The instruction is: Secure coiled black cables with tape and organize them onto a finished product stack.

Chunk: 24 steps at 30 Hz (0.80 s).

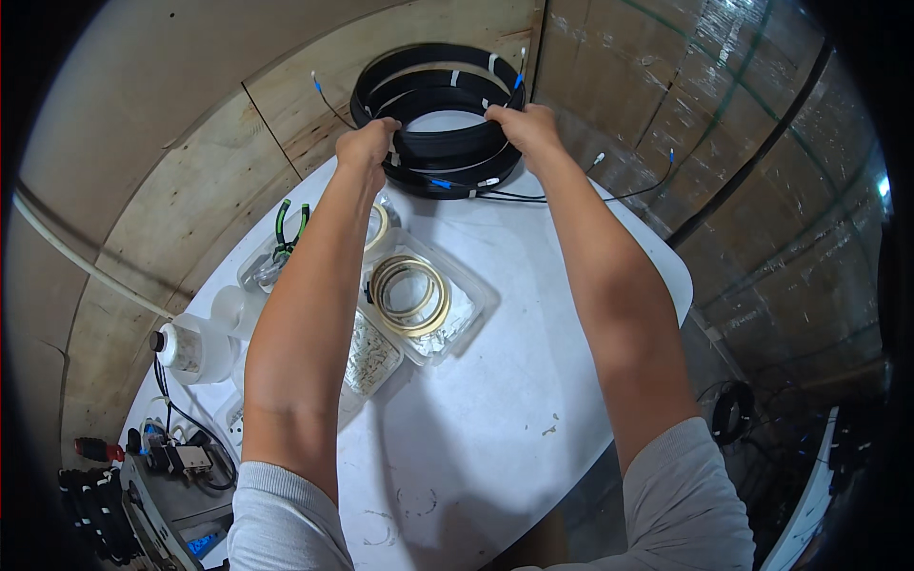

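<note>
Several thick black cable coils (447,150) are stacked at the far end of the white table, tied with short white bands. My left hand (367,145) is closed on the left side of the upper coil, and my right hand (529,131) grips its right side. Both arms reach straight forward. Thin cable ends with blue and white connectors stick out around the stack; one blue connector (439,183) lies against its near side. The undersides of my fingers are hidden, and whether the coil is lifted off those below I cannot tell.
On the white table (505,381) sit a clear tray (473,328) with gold-coloured rings (419,303), a tub of small white pieces (371,354), green-handled pliers (286,228) and a white bottle (179,344). A wooden panel (181,181) and wrapped boxes (685,105) stand behind.
</note>
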Motion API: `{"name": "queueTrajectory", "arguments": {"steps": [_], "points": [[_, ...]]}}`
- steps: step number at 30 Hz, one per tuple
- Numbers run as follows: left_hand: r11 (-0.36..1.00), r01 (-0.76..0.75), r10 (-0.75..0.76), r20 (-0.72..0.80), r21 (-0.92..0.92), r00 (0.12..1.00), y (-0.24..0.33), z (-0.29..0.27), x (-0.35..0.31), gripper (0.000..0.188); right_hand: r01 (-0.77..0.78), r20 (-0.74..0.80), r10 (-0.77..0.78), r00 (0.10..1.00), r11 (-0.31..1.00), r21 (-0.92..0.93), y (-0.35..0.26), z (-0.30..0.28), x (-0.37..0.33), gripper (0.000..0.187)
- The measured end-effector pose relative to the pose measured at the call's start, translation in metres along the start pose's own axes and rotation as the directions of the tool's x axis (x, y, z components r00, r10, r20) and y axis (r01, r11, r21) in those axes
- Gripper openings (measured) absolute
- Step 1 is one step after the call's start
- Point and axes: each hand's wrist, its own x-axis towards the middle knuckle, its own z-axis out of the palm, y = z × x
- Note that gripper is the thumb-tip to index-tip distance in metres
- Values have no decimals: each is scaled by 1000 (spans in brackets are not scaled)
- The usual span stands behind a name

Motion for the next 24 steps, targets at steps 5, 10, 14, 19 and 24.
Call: {"name": "queueTrajectory", "arguments": {"steps": [5, 10, 14, 19, 24], "points": [[964, -114, 134, 71, -242, 988, 20, -23, -44, 28, 196, -46, -191, 981, 952, 237, -30, -17, -53, 36], [685, -164, 266, 34, -710, 963, 39, -32, -128, 23, 305, -53, -306, 951, 890, 340, -49, -59, -130, 20], [677, -222, 339, 30, -701, 940, 36, -74, -214, 15, 349, -145, -319, 937, 823, 447, -44, -73, -229, 23], [698, -245, 357, 31, -673, 934, 27, -131, -341, 11, 52, 26, -134, 991, 542, 839, -63, -111, -349, 38], [709, -191, 357, 112, -679, 928, 11, -167, -414, 13, -8, 126, -188, 974, 526, 850, -61, -161, -416, 31]]}}
